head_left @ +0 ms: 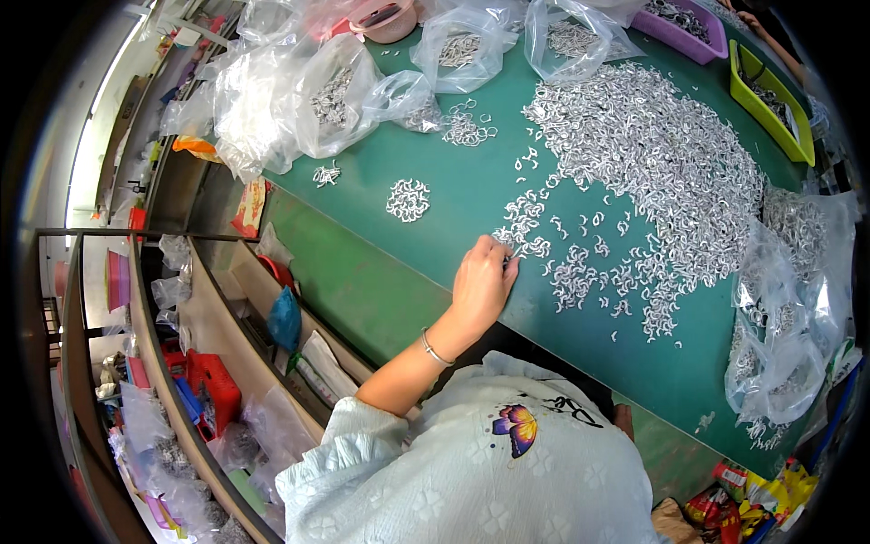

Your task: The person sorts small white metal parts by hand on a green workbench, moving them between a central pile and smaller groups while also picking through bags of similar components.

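Note:
My left hand (483,283) reaches over the green table (381,281), palm down, with a thin bracelet (436,348) on the wrist. Its bent fingertips pinch small silver metal pieces (521,243) at the near edge of a scattered spread. A large pile of the same hook-shaped pieces (652,154) lies beyond, to the right. A small separate cluster (408,199) sits to the left of the hand, and a smaller one (326,174) lies further left. My right hand is hidden below my body.
Clear plastic bags of pieces (317,100) crowd the table's far left, and another bag (788,308) lies at the right edge. A purple bin (689,27), a green bin (770,104) and another person's hand (757,23) are at the far right. Shelves with a red basket (213,385) stand left.

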Available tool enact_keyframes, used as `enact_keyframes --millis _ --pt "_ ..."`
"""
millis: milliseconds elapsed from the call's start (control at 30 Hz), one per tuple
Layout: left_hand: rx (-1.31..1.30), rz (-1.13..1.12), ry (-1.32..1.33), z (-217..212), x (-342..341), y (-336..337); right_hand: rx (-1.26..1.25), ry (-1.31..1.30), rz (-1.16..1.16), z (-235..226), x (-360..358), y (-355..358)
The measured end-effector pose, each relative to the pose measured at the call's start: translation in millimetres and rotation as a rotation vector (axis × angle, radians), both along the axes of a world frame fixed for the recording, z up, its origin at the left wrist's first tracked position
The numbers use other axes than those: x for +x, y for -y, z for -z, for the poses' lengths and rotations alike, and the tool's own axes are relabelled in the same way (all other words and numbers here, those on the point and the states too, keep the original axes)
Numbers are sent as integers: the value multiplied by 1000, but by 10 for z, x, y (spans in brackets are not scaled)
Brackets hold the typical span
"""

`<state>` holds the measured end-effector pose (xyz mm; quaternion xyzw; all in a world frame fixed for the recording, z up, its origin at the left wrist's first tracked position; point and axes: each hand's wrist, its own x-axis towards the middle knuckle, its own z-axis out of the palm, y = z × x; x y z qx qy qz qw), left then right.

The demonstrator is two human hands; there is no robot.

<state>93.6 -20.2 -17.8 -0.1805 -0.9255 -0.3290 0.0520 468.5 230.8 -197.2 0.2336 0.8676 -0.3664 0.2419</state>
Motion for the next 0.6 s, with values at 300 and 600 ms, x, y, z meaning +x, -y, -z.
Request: enact_keyframes --millis 300,600 --pt "116 72 83 -74 -137 42 359 -253 74 54 186 400" --pt "210 58 133 -178 -673 398 540 -465 122 -1067 -293 819"
